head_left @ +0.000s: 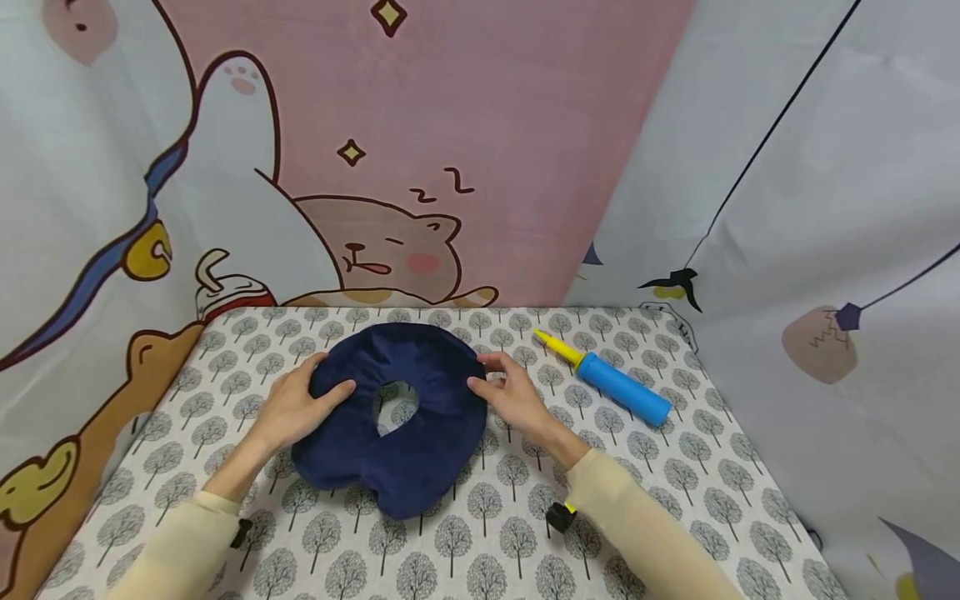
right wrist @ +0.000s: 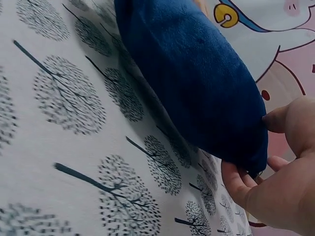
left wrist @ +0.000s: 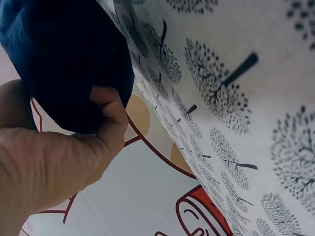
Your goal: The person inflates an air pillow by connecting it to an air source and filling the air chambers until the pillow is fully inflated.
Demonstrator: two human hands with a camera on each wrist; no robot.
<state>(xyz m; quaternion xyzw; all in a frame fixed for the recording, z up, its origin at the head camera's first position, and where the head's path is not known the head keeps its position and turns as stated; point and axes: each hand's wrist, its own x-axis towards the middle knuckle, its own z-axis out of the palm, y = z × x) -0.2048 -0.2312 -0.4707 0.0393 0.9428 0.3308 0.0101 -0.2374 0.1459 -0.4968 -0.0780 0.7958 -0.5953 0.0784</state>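
Observation:
A navy blue, plush U-shaped neck pillow (head_left: 427, 450) is held between both hands over the table, its two ends overlapping at the near side around a small central hole. My left hand (head_left: 296, 404) grips its left side, thumb on top and fingers around the outer edge. In the left wrist view, fingers of the left hand (left wrist: 59, 152) curl about the dark fabric (left wrist: 74, 64). On the right side, my right hand (head_left: 517, 396) pinches the pillow's edge. The right wrist view shows the right hand (right wrist: 280, 182) with thumb above and fingertips under the blue pillow (right wrist: 197, 83).
A blue hand pump (head_left: 624, 389) with a yellow nozzle end (head_left: 558, 346) lies at the table's back right. The table (head_left: 487, 575) wears a tree-print cloth. Cartoon-printed curtains (head_left: 510, 125) stand behind and at both sides.

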